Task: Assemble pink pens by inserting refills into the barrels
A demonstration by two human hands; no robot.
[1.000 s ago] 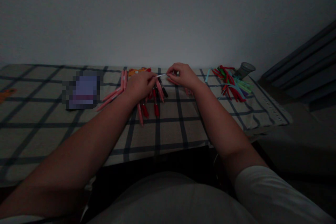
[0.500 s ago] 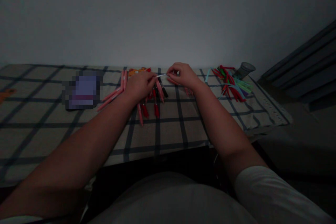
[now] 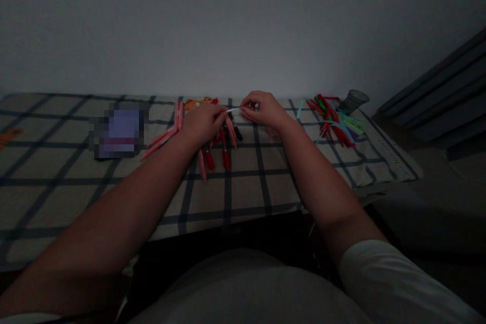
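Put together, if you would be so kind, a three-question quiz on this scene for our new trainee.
1. What spans the gap between the left hand and the right hand?
2. True or false: the clear container is to the right of both hands.
3. Which lies nearest the clear container?
A) the orange bear
B) the coloured strips
C) the pixelated object

Key:
1. A thin pale piece, pinched at its ends; its exact kind is hard to tell.
2. True
3. B
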